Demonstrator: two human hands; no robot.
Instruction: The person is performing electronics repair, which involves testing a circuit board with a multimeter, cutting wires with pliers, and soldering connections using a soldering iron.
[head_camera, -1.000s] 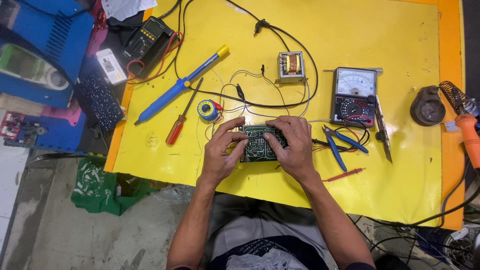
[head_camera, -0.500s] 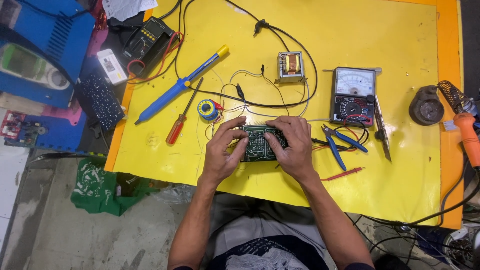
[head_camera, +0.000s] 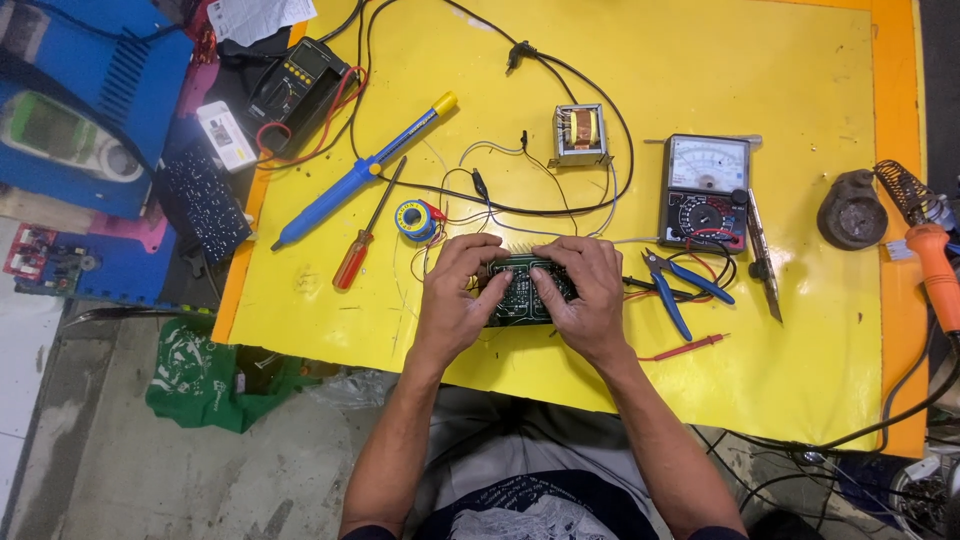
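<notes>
Left hand (head_camera: 455, 295): curled over the left edge of the green circuit board (head_camera: 525, 290), fingers bent and pressed on its top, thumb underneath or at the side, cannot tell which
Right hand (head_camera: 590, 295): same grip mirrored on the right edge, fingertips pinching the board's upper face
Circuit board: one, held between both hands just above the yellow mat (head_camera: 780, 350), near its front edge, thin wires trailing off toward the back
Step in hand, as judged: board gripped and turned for inspection or for seating a part, no tool taken up
Next move, as judged: calls for freeing one hand while the other keeps the board steady, and care not to tug the attached leads
Red probe (head_camera: 690, 347): one, lying just right of the right hand
Blue-handled cutters (head_camera: 680, 285): one pair, beside the right hand, touching nothing held
Red screwdriver (head_camera: 362, 245): one, left of the hands
Solder spool (head_camera: 413, 219): one, just beyond the left hand
Blue desoldering pump (head_camera: 350, 180): one, lying diagonally, farther left
Analogue meter (head_camera: 705, 192): one, right of centre, tweezers (head_camera: 762, 250) alongside
Small transformer (head_camera: 578, 133): one, behind the hands, wired
Digital meter (head_camera: 298, 85): one, far left corner, off the mat
Orange soldering iron (head_camera: 932, 265): one, far right edge
</notes>
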